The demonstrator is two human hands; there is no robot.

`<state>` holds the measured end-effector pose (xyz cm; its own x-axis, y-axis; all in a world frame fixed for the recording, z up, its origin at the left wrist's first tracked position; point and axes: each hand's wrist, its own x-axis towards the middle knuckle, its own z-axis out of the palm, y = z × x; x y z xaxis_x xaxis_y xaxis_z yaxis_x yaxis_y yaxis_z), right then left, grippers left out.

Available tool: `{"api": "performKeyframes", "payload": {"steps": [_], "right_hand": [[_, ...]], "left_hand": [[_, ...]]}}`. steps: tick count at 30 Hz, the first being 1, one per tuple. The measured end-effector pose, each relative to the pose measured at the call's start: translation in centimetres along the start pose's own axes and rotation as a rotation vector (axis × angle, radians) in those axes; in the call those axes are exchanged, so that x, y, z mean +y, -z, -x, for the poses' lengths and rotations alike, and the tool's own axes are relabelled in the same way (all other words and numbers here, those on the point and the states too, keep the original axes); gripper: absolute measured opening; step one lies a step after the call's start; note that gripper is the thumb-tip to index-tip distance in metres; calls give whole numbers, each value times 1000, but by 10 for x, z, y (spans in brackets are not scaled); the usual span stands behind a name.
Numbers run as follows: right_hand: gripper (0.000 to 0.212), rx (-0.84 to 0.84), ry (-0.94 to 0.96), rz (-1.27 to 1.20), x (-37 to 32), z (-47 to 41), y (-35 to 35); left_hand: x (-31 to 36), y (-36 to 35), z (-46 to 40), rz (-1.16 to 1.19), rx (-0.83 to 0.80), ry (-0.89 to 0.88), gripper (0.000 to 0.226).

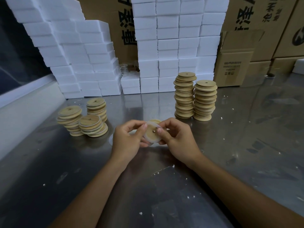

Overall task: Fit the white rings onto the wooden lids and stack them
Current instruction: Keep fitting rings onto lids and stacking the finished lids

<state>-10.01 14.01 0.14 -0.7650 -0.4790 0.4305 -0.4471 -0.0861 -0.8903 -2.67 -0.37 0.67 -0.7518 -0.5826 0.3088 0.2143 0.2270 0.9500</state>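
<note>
— Wooden lid [151, 132], where is it?

— Held up above the metal surface [164, 186], near the middle of the view, between both hands. It is tilted so its round face with the small centre hole looks back toward the camera.

— And the white ring [148, 138]?

— Around the lid's rim; it shows along the left and lower edge and across the top, where it looks partly lifted off the wood. Whether it is fully seated I cannot tell.

— How are the hands placed?

— Left hand [127, 139] grips the lid's left side, fingers curled, thumb tip at the ring's upper edge. Right hand [176, 139] pinches the right side, thumb pressed on the lid's face just beside the hole. Both are clamped on the same lid.

— Other lids?

— Two tall stacks [195, 96] stand side by side to the right, beyond the hands; these show bare wood only. To the left sit three shorter stacks [83, 119], close together and leaning, with white edges visible between the lids.

— Behind them?

— White foam blocks [167, 46] piled in columns against the back, and brown cardboard boxes [235, 63] on the right. Small white crumbs are scattered over the surface.
</note>
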Motion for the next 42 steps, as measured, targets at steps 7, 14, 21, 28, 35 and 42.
{"api": "performKeyframes", "payload": {"steps": [7, 14, 21, 28, 35, 42], "right_hand": [[6, 75, -28, 17, 1, 0, -2], [8, 106, -110, -66, -2, 0, -2], [9, 101, -99, 52, -2, 0, -1], [13, 85, -155, 62, 0, -2, 1], [12, 16, -272, -32, -2, -7, 13], [7, -28, -272, -12, 0, -4, 15]], "left_hand": [[-6, -2, 0, -99, 37, -89, 22], [-4, -3, 1, -243, 47, -191, 26], [-3, 1, 0, -189, 49, -90, 24], [-1, 4, -2, -161, 20, -34, 26], [0, 9, -4, -134, -22, 32, 24], [-1, 19, -6, -235, -21, -30, 21]]}}
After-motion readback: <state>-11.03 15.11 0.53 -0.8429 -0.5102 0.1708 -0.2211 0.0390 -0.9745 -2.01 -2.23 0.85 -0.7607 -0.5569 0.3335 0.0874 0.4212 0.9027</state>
